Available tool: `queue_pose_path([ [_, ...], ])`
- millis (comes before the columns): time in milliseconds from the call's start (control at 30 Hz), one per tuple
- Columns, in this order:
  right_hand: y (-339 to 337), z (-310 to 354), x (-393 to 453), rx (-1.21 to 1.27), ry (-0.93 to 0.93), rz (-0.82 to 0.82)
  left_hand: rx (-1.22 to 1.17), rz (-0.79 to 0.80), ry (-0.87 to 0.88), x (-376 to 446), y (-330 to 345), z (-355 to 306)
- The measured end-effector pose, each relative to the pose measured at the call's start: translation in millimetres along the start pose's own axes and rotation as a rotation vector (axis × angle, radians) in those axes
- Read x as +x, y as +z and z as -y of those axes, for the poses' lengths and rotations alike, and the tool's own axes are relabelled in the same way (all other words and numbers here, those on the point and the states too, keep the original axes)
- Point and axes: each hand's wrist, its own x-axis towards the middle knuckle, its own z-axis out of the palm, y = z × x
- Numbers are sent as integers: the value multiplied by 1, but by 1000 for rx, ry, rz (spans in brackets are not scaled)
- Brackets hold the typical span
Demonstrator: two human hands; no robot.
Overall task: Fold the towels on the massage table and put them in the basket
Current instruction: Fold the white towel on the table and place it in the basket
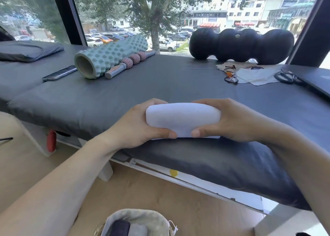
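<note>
Both hands, left hand point(141, 127) and right hand point(230, 121), grip a folded white towel point(182, 121) on the massage table point(160, 85)

This looks like a massage or physiotherapy room — the landmark is a padded massage table point(160, 85) with a dark grey cover, standing on a pale wooden floor point(160, 196). On the table's far side lie recovery tools: a ridged green foam roller point(110, 56), a handled massage stick point(130, 62) touching it, and a black lumpy roller point(241, 45) by the window. Behind the table, a tall glass wall point(125, 12) looks down on trees, parked cars and buildings — an upper floor. Below the table's near edge stands a fabric-lined basket point(139, 221) holding folded towels.
</note>
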Motion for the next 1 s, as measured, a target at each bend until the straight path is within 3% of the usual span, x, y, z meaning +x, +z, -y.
queue_pose_path([
  [233, -2, 37, -4, -369, -165, -88, 59, 101, -12, -1, -11, -3],
  [367, 3, 44, 2, -421, -112, -61, 58, 94, 76, 1, -20, -18],
  [633, 13, 38, 16, -472, 39, -30, 157, 96, 2, 9, -12, -18],
  [833, 12, 41, 22, -549, 42, -47, 177, 70, 51, 10, -9, -20],
  [1000, -1, 41, 16, -557, -8, -194, 103, -65, 170, 7, -13, -26],
])
